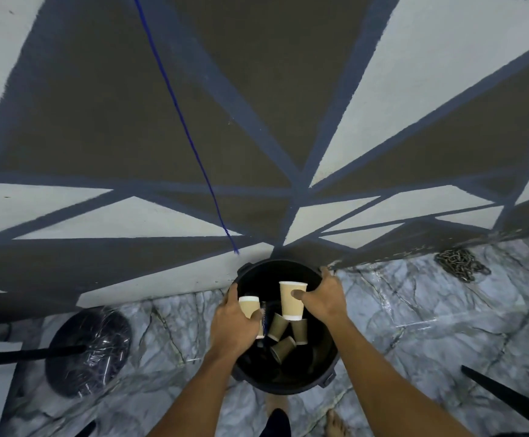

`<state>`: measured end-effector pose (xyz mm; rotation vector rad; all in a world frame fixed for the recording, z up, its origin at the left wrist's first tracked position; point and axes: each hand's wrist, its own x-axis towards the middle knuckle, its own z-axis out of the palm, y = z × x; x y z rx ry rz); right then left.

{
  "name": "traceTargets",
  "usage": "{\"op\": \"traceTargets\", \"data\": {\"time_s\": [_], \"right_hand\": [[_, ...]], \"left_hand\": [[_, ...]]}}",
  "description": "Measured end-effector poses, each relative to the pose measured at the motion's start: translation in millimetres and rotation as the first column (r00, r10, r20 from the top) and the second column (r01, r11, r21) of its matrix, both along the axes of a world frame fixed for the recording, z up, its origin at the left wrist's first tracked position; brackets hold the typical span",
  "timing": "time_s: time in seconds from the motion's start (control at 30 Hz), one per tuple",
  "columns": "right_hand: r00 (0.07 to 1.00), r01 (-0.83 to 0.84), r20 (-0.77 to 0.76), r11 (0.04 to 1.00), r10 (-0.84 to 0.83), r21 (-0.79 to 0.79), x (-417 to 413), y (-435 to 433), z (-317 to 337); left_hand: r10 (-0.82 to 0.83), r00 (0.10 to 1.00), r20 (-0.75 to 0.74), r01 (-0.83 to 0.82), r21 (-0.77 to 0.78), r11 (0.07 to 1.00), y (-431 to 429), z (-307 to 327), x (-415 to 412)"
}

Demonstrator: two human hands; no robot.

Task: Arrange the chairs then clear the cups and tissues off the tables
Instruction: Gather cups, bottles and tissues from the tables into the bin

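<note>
Brown paper cups (pixel 283 337) with white rims, three of them, lie tipped on their sides in the bottom of a round black plastic bin (pixel 326 367). The bin stands on the grey marbled floor (pixel 414 326), just beyond the person's bare feet (pixel 335 421).

Both hands reach over the bin's open mouth. On the left, the left hand (pixel 235 323) has its fingers (pixel 230 294) curled round a short brown paper cup (pixel 249 305), held over the bin's left side. A dark blue item (pixel 264 316) sits against that cup; I cannot tell what it is.

On the right, the right hand (pixel 323 298) grips a tall tan paper cup (pixel 293 305), upright above the middle of the bin. Its thumb presses the cup's side, and the other fingers reach toward the bin's far rim.

Left of the bin a round dark base (pixel 88 351) rests on the floor. Far right, a heap of metal chain (pixel 462 264) lies at the foot of the wall (pixel 99 89), which is painted in grey, brown and dark blue triangles.
</note>
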<state>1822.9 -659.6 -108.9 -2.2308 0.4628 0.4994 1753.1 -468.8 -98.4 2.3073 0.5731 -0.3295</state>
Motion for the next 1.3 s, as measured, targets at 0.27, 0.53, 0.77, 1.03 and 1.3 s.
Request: {"op": "traceTargets", "data": {"time_s": [0.27, 0.53, 0.77, 1.03, 1.3], "right_hand": [[1.0, 0.014, -0.019, 1.0, -0.013, 0.027, -6, -8, 2], [0.993, 0.101, 0.068, 0.995, -0.101, 0.005, -41, -71, 37], [0.94, 0.293, 0.212, 0.951, -0.266, -0.104, -121, -171, 85], [0.783, 0.613, 0.278, 0.767, -0.557, -0.19, -308, -273, 125], [0.555, 0.832, 0.299, 0.505, -0.777, -0.231, -504, -314, 146]], "left_hand": [[-0.097, 0.992, -0.079, 0.094, -0.034, 0.995, -5, -2, 17], [-0.341, 0.94, -0.027, 0.34, -0.039, 0.94, -70, 18, 31], [-0.666, 0.737, 0.113, 0.664, 0.06, 0.745, -187, 66, 16], [-0.897, 0.381, 0.226, 0.909, 0.085, 0.408, -337, 114, -94], [-0.962, 0.027, 0.27, 0.996, 0.072, 0.048, -439, 127, -248]]}}
